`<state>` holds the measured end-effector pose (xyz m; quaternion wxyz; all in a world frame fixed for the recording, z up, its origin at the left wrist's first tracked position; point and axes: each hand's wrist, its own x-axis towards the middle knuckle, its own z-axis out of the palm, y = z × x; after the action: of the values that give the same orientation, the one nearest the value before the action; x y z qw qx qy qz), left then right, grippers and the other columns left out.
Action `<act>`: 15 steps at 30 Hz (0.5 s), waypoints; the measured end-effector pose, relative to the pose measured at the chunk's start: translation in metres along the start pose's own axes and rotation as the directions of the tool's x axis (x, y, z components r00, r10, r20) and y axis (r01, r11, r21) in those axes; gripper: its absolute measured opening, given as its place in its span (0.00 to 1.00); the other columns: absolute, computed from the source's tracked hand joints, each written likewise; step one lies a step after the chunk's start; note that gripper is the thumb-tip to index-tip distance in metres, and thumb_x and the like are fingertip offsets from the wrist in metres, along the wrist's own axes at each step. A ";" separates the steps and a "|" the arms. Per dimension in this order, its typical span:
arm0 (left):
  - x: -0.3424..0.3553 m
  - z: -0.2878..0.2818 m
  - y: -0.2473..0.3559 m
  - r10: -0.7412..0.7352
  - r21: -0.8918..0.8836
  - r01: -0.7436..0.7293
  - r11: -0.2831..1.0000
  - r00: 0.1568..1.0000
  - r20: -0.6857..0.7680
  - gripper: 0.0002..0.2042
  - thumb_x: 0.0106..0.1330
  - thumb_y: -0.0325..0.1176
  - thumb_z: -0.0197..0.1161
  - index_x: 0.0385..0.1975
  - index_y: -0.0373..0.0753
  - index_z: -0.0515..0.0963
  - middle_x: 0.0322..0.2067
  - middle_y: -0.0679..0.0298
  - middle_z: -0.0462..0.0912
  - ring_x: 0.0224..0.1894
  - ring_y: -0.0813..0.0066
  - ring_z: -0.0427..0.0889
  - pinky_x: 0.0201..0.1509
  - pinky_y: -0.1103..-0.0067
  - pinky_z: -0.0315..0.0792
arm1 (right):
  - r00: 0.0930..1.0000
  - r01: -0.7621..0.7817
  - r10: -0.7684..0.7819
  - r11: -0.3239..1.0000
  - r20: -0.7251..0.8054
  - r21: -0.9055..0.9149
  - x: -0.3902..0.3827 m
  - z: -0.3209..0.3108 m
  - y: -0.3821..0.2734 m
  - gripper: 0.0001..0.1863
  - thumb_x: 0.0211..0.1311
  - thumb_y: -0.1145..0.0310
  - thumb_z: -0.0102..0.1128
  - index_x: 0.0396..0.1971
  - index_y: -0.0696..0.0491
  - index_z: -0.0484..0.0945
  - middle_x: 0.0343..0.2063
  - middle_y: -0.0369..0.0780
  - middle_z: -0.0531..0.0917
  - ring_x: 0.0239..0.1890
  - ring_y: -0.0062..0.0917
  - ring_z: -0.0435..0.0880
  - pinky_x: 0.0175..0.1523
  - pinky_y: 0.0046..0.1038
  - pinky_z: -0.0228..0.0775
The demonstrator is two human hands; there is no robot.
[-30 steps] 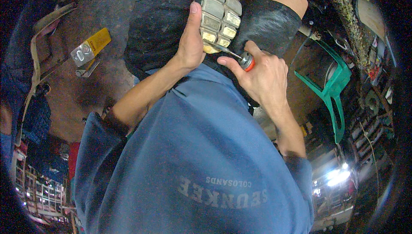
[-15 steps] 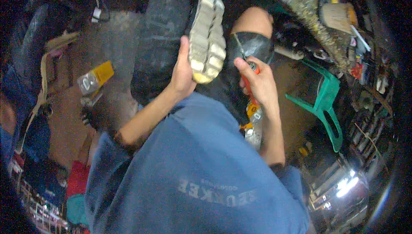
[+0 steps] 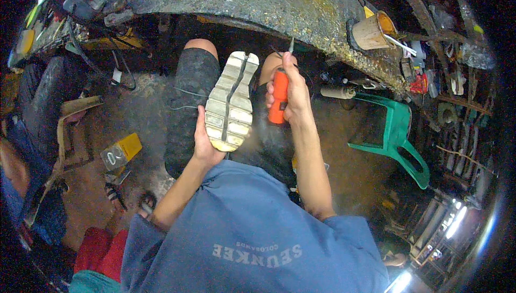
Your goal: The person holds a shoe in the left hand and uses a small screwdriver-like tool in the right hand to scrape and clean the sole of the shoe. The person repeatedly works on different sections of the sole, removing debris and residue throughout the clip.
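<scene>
Shoe (image 3: 231, 102) sole-up sits clasped at the heel in my left hand (image 3: 207, 145), while my right hand (image 3: 293, 94) grips an orange-handled tool (image 3: 278, 95) just beside it

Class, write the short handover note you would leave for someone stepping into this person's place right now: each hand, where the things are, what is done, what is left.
Left hand: grips the shoe at its near end, the pale grooved sole turned up toward the camera.
Right hand: fingers closed round an orange-handled tool, its thin metal tip pointing up, just right of the shoe and not touching it.
Shoe held over the knees, below the gritty bench.
Done: nothing visible on the sole to judge by.
Left: bringing the tool to the shoe.
</scene>
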<state>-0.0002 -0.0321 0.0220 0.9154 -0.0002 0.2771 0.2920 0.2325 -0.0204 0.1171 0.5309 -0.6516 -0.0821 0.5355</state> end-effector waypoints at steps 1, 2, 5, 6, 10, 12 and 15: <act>0.001 0.000 -0.001 0.002 -0.004 -0.002 1.000 1.000 0.000 0.47 0.82 0.74 0.32 0.76 0.34 0.70 0.59 0.42 0.87 0.51 0.42 0.92 0.52 0.53 0.89 | 1.000 0.001 -0.001 1.000 -0.007 -0.006 0.001 0.002 -0.001 0.36 0.73 0.25 0.60 0.34 0.49 0.75 0.18 0.36 0.77 0.13 0.25 0.75 0.20 0.32 0.72; 0.002 0.000 -0.001 0.009 0.011 -0.009 1.000 1.000 -0.022 0.47 0.82 0.74 0.32 0.76 0.34 0.70 0.59 0.42 0.87 0.51 0.42 0.92 0.52 0.53 0.89 | 1.000 -0.005 0.005 1.000 -0.004 -0.015 0.003 0.003 -0.001 0.36 0.72 0.25 0.60 0.34 0.49 0.75 0.18 0.36 0.77 0.13 0.25 0.75 0.20 0.32 0.72; 0.001 0.000 0.000 0.001 0.002 -0.001 1.000 1.000 0.008 0.46 0.82 0.73 0.33 0.76 0.33 0.70 0.59 0.42 0.87 0.51 0.42 0.92 0.52 0.53 0.89 | 0.999 0.029 -0.028 0.999 0.035 -0.033 0.008 0.005 -0.002 0.36 0.71 0.25 0.61 0.33 0.49 0.75 0.17 0.36 0.77 0.12 0.25 0.75 0.19 0.31 0.71; 0.001 0.001 0.000 0.007 0.015 -0.007 1.000 1.000 0.007 0.46 0.82 0.73 0.33 0.76 0.34 0.70 0.59 0.42 0.87 0.51 0.42 0.92 0.52 0.53 0.89 | 0.998 0.041 -0.040 0.998 0.043 -0.039 0.011 0.006 -0.001 0.36 0.71 0.25 0.61 0.33 0.49 0.75 0.17 0.36 0.77 0.12 0.25 0.75 0.19 0.32 0.71; 0.001 0.004 0.000 0.021 0.041 -0.020 0.999 1.000 -0.006 0.46 0.83 0.72 0.32 0.76 0.34 0.70 0.58 0.43 0.87 0.50 0.42 0.92 0.52 0.53 0.89 | 0.998 0.032 -0.031 0.999 0.046 -0.031 0.027 0.005 -0.003 0.36 0.71 0.25 0.62 0.32 0.49 0.75 0.17 0.36 0.77 0.12 0.25 0.75 0.19 0.32 0.70; 0.001 0.007 0.000 0.014 0.030 -0.014 0.999 1.000 -0.012 0.45 0.83 0.72 0.33 0.75 0.33 0.70 0.58 0.43 0.87 0.50 0.42 0.92 0.52 0.53 0.89 | 0.999 0.009 -0.008 1.000 0.038 -0.021 0.033 0.003 -0.004 0.36 0.70 0.25 0.64 0.32 0.49 0.74 0.17 0.36 0.76 0.11 0.26 0.74 0.18 0.33 0.70; -0.001 0.013 0.001 -0.009 0.015 0.009 1.000 1.000 -0.006 0.45 0.83 0.72 0.33 0.75 0.33 0.71 0.58 0.43 0.88 0.50 0.42 0.92 0.53 0.53 0.89 | 1.000 0.002 -0.002 0.999 0.015 -0.041 0.036 0.002 -0.001 0.36 0.69 0.26 0.65 0.32 0.49 0.74 0.17 0.37 0.76 0.11 0.27 0.74 0.19 0.33 0.70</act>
<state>0.0049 -0.0295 0.0334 0.9159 0.0045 0.2818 0.2857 0.2462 0.0057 0.0963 0.5175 -0.6582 -0.0976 0.5380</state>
